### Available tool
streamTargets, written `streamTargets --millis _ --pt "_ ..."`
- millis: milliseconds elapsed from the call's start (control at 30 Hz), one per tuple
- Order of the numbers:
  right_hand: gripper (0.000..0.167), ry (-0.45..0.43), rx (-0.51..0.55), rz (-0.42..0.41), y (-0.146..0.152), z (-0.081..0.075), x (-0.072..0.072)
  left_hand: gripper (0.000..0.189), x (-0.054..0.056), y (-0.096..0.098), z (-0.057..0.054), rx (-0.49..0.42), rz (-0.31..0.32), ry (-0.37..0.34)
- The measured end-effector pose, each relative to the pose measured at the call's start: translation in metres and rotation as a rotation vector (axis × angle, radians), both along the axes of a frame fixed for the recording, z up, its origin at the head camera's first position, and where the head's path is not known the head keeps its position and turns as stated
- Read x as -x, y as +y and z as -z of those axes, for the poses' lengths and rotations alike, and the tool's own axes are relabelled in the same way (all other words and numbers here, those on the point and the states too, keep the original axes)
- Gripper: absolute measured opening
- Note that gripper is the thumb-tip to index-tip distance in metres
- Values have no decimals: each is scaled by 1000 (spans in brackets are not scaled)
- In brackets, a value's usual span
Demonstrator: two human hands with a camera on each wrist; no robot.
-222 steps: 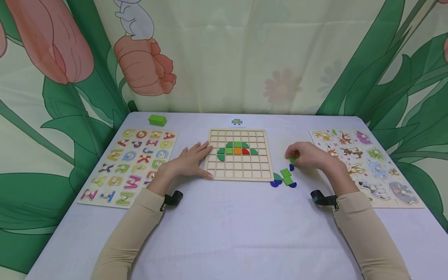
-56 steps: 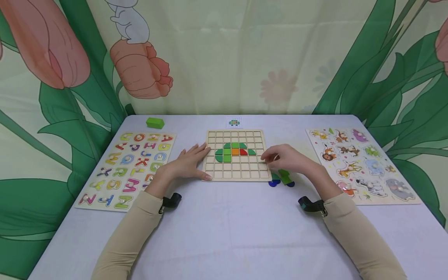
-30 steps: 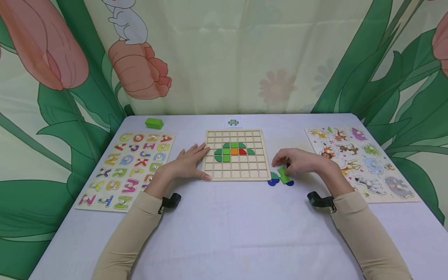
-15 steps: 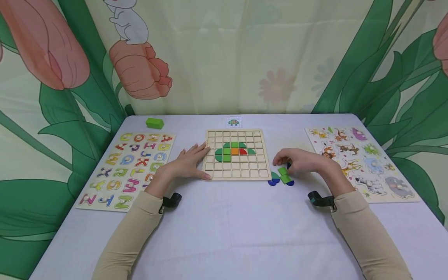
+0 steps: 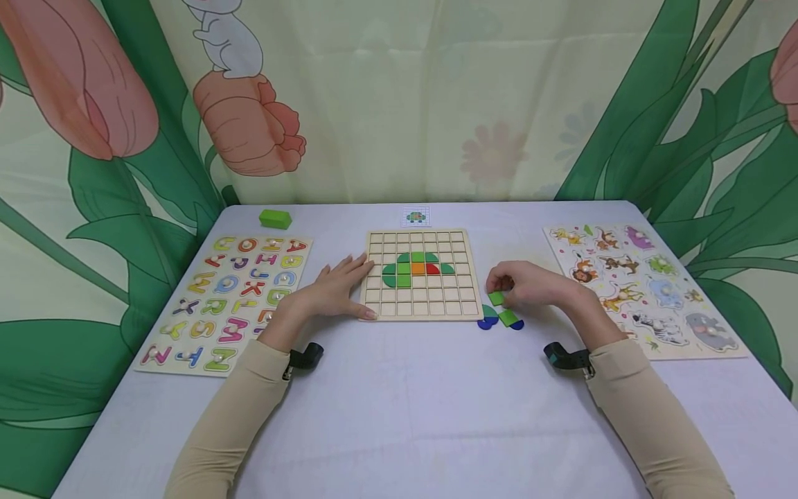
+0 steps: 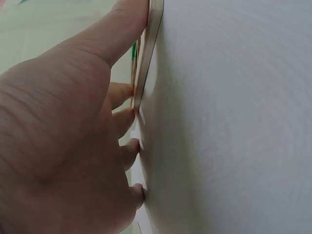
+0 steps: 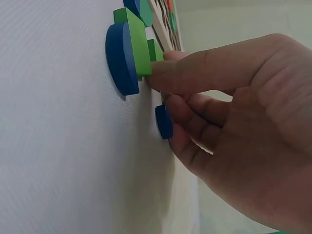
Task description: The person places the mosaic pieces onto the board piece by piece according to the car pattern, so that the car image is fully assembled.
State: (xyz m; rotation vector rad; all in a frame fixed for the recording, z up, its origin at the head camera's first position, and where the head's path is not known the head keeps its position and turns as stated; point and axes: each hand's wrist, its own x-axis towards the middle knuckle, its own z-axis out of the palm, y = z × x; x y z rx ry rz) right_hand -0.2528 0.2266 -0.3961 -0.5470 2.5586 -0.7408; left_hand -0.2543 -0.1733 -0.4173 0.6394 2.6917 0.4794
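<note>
My left hand (image 5: 330, 290) lies spread at the left edge of the wooden grid board (image 5: 424, 307), its thumb and some fingers on the rim. Green, orange and red tiles fill cells in the board's middle. Right of the board, my right hand (image 5: 537, 284) pinches a light green square tile (image 5: 496, 298) between thumb and fingers, low over the table. Below it lies another light green square tile (image 5: 508, 318) against a blue rounded piece (image 5: 518, 325). A second blue rounded piece (image 7: 164, 122) is under my curled fingers in the right wrist view.
A dark green rounded piece (image 5: 490, 312) and blue ones lie by the board's lower right corner. Behind the board is a small pattern card (image 5: 415, 216). A letter puzzle (image 5: 215, 326) and green block (image 5: 276, 219) are left, an animal puzzle (image 5: 648, 291) right.
One more green square has come onto the board since the oldest frame. My right hand returned to the loose pieces and has drawn a green square away from its neighbour. My left hand stays put.
</note>
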Motion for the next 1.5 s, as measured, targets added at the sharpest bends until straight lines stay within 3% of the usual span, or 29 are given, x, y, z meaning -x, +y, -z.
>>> streamTargets --millis 700,1133,1500 --pt "26 -19 29 11 -3 -2 0 115 0 0 3 3 3 16" --pt "27 75 84 72 -18 2 -2 116 0 0 3 -6 -2 10" --pt "24 155 139 57 -39 0 -1 115 0 -1 2 -4 -2 16"
